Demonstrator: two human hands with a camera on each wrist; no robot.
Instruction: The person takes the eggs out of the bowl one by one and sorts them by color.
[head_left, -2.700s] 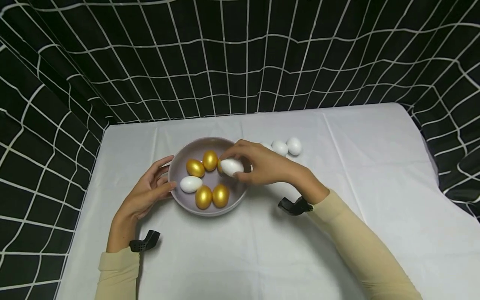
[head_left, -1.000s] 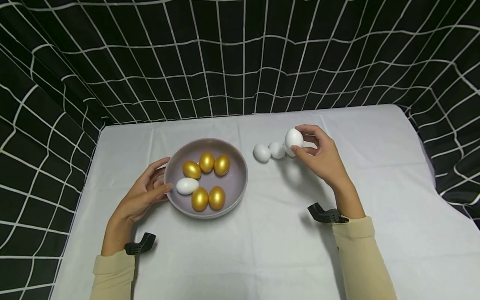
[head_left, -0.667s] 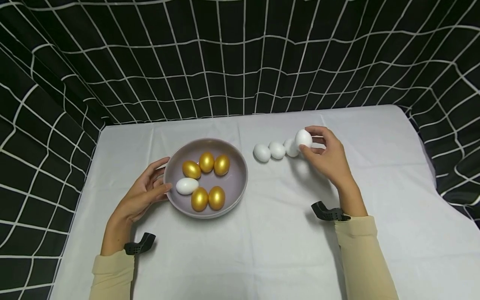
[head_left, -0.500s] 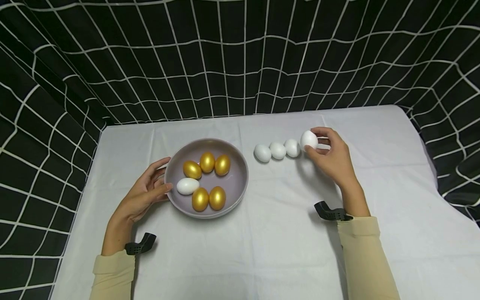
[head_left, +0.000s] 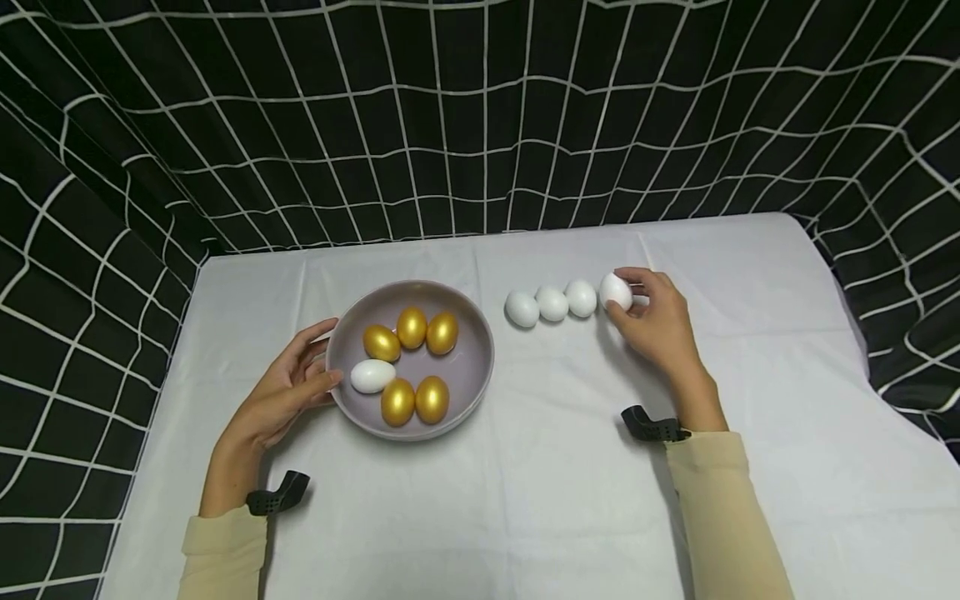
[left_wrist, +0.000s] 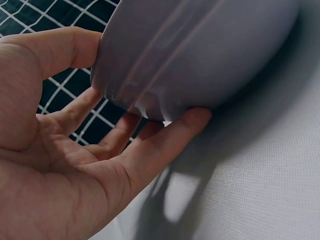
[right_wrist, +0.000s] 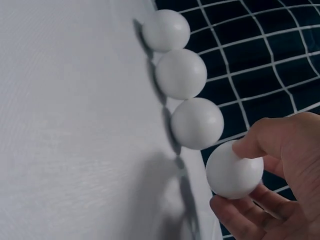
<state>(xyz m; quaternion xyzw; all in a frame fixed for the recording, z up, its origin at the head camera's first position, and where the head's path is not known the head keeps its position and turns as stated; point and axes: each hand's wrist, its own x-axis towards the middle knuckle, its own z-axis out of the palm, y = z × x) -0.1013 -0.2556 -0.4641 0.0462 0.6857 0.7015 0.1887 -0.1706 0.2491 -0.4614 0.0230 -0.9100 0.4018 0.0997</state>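
Our right hand (head_left: 660, 325) pinches a white egg (head_left: 616, 292) between thumb and fingers; we can't tell whether it touches the cloth (head_left: 570, 492). Just left of that hand, three more eggs (head_left: 552, 303) lie in a row. Farther left sits a bowl (head_left: 467, 367) with five gold eggs (head_left: 412, 327) and one pale egg (head_left: 372, 377) inside. Our left hand (head_left: 285, 390) grips the bowl's left side, thumb at the rim.
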